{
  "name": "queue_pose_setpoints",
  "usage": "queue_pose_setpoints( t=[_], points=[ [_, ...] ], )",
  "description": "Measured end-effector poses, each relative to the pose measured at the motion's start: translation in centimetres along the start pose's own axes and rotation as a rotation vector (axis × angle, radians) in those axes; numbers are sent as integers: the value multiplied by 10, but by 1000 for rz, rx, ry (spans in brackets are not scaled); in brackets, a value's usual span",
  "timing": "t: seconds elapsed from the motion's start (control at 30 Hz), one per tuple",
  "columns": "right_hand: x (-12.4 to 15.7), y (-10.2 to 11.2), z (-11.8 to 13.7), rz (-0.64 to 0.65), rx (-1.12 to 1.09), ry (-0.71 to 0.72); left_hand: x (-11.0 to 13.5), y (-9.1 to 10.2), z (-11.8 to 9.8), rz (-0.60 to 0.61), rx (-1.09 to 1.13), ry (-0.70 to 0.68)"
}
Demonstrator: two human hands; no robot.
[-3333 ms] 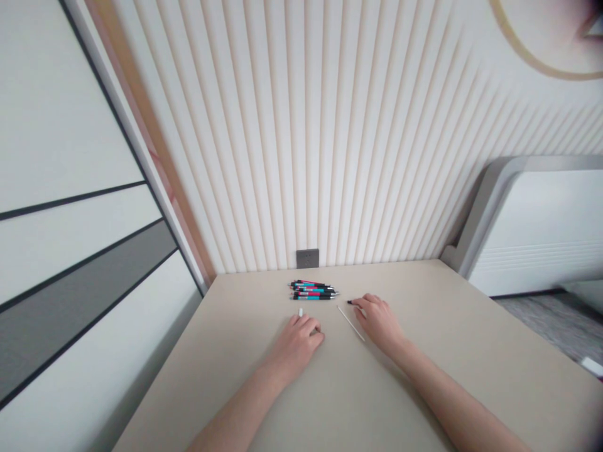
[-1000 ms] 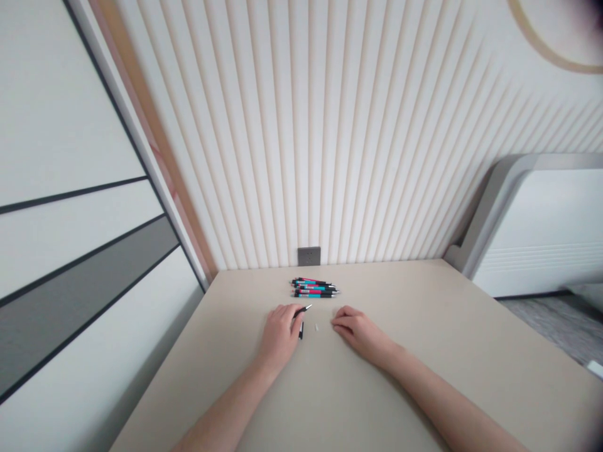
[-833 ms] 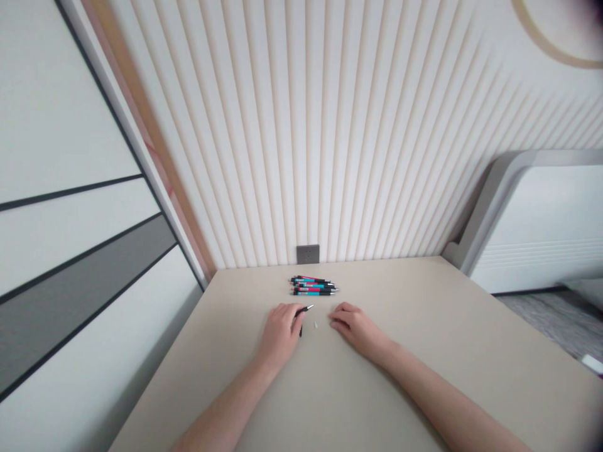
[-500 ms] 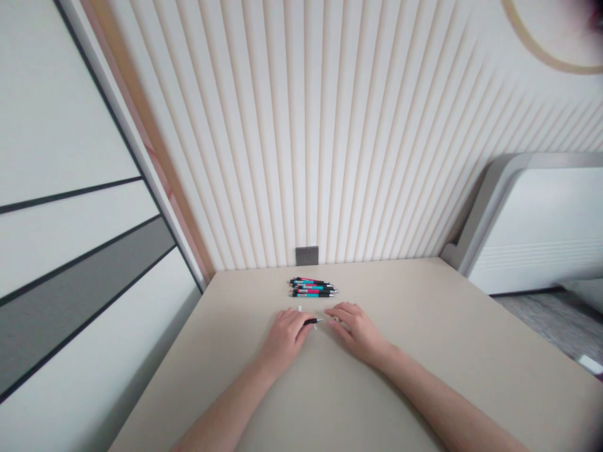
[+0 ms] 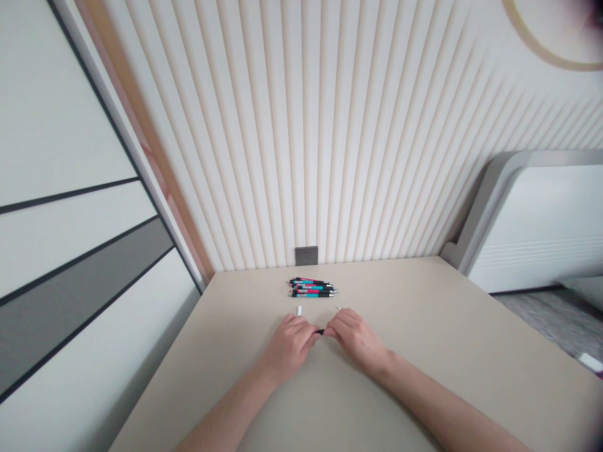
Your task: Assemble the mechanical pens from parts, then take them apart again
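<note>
Both hands have closed in since the earlier frame: my left hand (image 5: 288, 346) and right hand (image 5: 357, 339) lay apart then, and now they meet at the middle of the worktop (image 5: 424, 333). Ribbed cream wall panelling (image 5: 330, 157) fills 12 o'clock down to a grey wall socket (image 5: 306, 255), with a grey-framed white unit (image 5: 532, 220) at 2 o'clock and a striped grey-and-white panel (image 5: 80, 263) at 9 o'clock.

Small items sit close in front of me. A tight bundle of black, pink and blue pens (image 5: 311, 287) lies side by side at 12 o'clock from my hands, untouched. A small white piece (image 5: 298, 311) lies at 11 o'clock, and a thin white tip (image 5: 337, 308) shows at 1 o'clock.

Both hands are clamped on a short black pen barrel (image 5: 320, 331), mostly hidden between my fingertips (image 5: 313, 333). It seems held from both sides for a steady two-handed grip, now clear of my left hand alone.
</note>
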State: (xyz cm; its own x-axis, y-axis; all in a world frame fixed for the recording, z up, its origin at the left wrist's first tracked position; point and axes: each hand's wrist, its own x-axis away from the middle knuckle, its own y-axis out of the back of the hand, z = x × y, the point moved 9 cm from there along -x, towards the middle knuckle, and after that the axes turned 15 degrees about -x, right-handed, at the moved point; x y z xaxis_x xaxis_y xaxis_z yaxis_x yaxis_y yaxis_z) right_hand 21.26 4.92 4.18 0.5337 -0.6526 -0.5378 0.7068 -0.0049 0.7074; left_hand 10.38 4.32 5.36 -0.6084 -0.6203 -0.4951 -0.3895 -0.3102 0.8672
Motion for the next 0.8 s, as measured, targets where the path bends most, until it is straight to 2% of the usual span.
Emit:
queue_pose_setpoints(
  t=[0.17,0.4,0.6,0.8],
  points=[
    [-2,9,13,-15,10,27,2,-1,4,-3,23,30],
    [-2,6,4,18,-83,-57,3,-3,4,3,-33,34],
    [0,5,6,18,-213,-46,4,-6,6,21,-49,27],
    [-2,7,5,-16,-253,-46,5,-10,3,59,-31,14]
  ],
)
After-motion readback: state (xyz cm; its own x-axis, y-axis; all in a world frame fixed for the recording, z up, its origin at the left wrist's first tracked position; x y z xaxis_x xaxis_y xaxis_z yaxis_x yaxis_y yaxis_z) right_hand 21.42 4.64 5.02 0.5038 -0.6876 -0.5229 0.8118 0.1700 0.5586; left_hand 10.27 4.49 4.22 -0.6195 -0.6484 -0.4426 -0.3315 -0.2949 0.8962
